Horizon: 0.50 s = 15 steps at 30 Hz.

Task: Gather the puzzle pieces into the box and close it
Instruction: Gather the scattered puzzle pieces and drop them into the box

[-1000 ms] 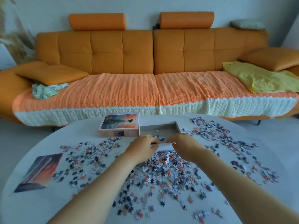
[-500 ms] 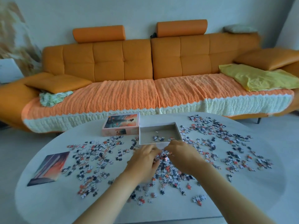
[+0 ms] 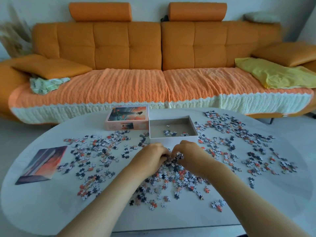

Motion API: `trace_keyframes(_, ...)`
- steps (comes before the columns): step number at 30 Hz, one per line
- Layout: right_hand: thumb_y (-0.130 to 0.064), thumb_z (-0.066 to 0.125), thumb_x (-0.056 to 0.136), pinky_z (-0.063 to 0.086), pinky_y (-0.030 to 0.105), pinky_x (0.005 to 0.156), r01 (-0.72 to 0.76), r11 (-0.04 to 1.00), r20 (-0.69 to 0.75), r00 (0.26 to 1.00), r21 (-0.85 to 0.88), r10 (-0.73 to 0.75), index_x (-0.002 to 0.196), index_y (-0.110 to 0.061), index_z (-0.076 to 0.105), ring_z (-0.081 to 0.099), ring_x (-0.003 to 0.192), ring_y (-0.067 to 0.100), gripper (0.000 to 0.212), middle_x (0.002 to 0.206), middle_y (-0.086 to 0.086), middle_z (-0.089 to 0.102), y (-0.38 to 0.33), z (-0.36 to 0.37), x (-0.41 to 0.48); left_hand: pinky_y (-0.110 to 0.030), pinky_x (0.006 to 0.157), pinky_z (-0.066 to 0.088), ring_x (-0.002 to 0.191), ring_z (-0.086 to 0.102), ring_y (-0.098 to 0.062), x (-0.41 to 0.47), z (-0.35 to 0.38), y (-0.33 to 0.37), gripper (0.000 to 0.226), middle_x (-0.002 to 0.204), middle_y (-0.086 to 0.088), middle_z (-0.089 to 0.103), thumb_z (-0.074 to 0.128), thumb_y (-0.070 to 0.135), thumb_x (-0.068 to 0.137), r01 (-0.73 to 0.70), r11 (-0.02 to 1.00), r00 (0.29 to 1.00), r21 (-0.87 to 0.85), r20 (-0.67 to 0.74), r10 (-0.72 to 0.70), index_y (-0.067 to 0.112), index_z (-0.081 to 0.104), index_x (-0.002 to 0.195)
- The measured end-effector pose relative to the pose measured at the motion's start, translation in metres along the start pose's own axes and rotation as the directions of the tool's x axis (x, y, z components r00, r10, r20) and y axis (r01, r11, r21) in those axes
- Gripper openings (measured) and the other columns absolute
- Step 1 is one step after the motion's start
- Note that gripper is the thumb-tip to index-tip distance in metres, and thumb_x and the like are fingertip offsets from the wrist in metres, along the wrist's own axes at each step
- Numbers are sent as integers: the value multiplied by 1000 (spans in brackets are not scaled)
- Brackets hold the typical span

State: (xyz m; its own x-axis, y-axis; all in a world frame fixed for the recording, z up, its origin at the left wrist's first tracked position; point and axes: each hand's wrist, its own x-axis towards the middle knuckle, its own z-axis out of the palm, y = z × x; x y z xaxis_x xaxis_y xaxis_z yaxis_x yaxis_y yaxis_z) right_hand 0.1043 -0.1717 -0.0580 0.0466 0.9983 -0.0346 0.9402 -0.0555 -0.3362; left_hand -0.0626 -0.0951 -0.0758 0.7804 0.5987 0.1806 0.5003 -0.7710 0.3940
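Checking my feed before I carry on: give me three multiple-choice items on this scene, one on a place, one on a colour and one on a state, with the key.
1. Where is the box lid relative to the box?
A. On top of it
B. Beside it, on its left
C. On the floor

2. What colour is the cloth at the right end of the sofa?
A. Blue
B. Yellow
C. Black

3. What state is the box in?
A. Open, holding few puzzle pieces
B. Closed
C. Open, full to the rim

Key:
1 B: the box lid stands on the table right beside the box's left wall.
2 B: the cloth shows plain yellow.
3 A: the box's grey floor is mostly bare.
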Motion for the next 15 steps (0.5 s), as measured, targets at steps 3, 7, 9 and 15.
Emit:
trace_keyframes(3,-11,70,82,47,24,76,-37,999,13,999,33,37,92,-30,71,56,87,13,21,100,-6,60,-2,-6,5,-26,83,49,92,62,-12,8,-6,-4,20,99,6,69,64,12,90,15,999,999,-50,30,-13,23,75,103)
trace_keyframes(7,-6,70,82,47,19,68,-82,992,-41,995,93,86,86,-30,70,57,75,8,24,88,-13,60,-2,-24,15,-18,78,44,82,59,-6,18,-20,-3,19,97,9,68,64,11,92,33,989,998,-142,-56,-42,19,74,105)
trace_keyframes(9,-5,70,84,40,12,59,-93,982,-138,984,165,117,85,-28,69,56,71,7,23,82,-16,56,-1,-36,23,-16,79,43,83,58,-3,27,-30,-2,18,95,12,65,64,12,92,40,972,989,-230,-133,-72,18,74,106)
trace_keyframes(15,0,67,83,44,14,68,-54,944,-460,863,326,209,97,-19,72,59,83,14,24,97,-3,64,6,-46,50,-8,73,42,83,59,-7,62,-30,-14,18,97,4,70,66,11,91,65,960,902,-271,-396,-173,19,75,104)
